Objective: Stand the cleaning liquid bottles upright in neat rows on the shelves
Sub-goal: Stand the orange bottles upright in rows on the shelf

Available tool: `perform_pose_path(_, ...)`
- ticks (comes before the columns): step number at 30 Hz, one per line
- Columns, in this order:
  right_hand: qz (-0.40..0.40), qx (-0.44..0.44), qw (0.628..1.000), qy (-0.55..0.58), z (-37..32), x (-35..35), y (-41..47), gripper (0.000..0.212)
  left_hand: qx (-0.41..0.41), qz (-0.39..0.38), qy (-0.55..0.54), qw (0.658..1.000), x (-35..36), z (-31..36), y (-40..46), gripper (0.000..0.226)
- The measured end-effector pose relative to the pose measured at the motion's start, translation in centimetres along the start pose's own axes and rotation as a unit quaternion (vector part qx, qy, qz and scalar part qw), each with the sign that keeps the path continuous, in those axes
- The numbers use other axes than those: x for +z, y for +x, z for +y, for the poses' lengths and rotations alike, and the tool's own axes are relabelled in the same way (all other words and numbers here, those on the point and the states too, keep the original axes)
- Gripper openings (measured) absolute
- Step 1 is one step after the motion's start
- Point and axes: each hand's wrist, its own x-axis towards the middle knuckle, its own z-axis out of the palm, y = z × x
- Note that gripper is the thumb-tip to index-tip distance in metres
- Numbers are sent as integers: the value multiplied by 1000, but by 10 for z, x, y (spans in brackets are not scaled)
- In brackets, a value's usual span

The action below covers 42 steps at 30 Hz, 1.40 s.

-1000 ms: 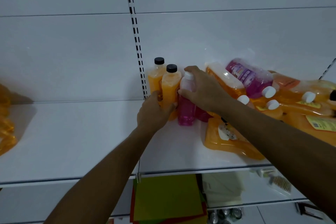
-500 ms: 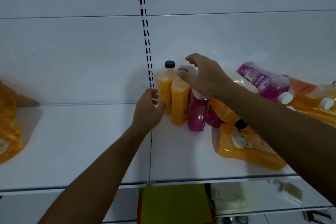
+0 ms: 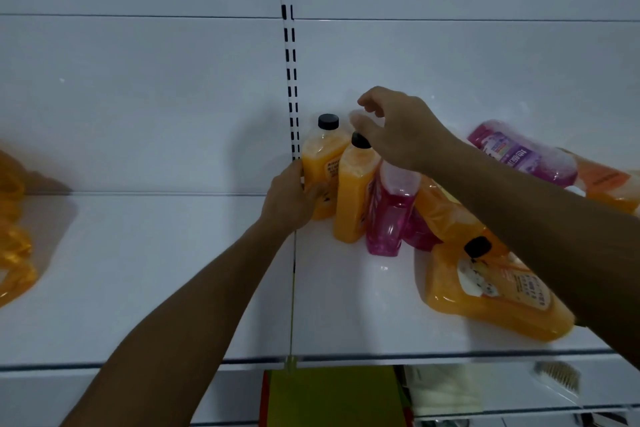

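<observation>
We see the left hand (image 3: 291,199) wrapped around the lower part of the back orange bottle (image 3: 320,163), which stands upright with a black cap against the rear wall, just right of the slotted upright (image 3: 290,62). Just in front of it and to its right stands a second orange bottle (image 3: 353,194), also upright and black-capped, touching a pink bottle (image 3: 389,215) that stands beside it. Our right hand (image 3: 398,128) hovers above these two — fingers loosely curled, holding nothing, with the thumb close over the second bottle's cap; whether it touches the cap we cannot tell.

To the right the bottles are not in rows: a large orange jug (image 3: 491,295) lies flat on the white shelf (image 3: 156,281) near its front edge, another orange bottle (image 3: 446,215) leans behind the pink one, and a purple bottle (image 3: 519,156) lies on its side further back. More orange containers (image 3: 14,229) sit at the far left edge — blurred. Below the shelf, green sheets (image 3: 332,395) show.
</observation>
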Motion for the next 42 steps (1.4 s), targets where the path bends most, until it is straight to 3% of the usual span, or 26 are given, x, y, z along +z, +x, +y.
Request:
perform_pose_path(7, 24, -71, 997, 13, -39, 11, 11, 47, -47, 8, -32, 998, -50, -25, -15, 38)
perform_pose_path(11, -11, -110, 994, 25, -68, 29, 18, 48, -106, 5, -110, 988, -90, -45, -27, 39)
perform_pose_path(14, -60, -118, 991, 19, -86, 49, 23, 54, -101, 1, -149, 984, -114, -62, -31, 34)
perform_pose_path(21, -143, -90, 985, 24, -102, 90, 37, 68, -60, -25, -98, 993, -132, -82, -24, 46)
perform_pose_path(32, -109, -73, 991, 24, -101, 109, 42, 58, -23, -4, -84, 996, -125, -98, -6, 53)
perform_pose_path(34, -112, -76, 991, 17, -100, 106, 40, 58, -15, 23, -65, 997, -121, -100, -5, 53)
perform_pose_path(37, -83, -84, 993, 18, -98, 97, 36, 58, -2, 173, 19, 985, -113, -98, -14, 58)
perform_pose_path(39, -56, -94, 994, 24, -97, 84, 32, 54, 26, 251, 40, 967, -106, -91, -26, 48)
perform_pose_path(42, -13, -104, 994, 15, -90, 58, 26, 47, 77, 249, 35, 965, -92, -67, -40, 30)
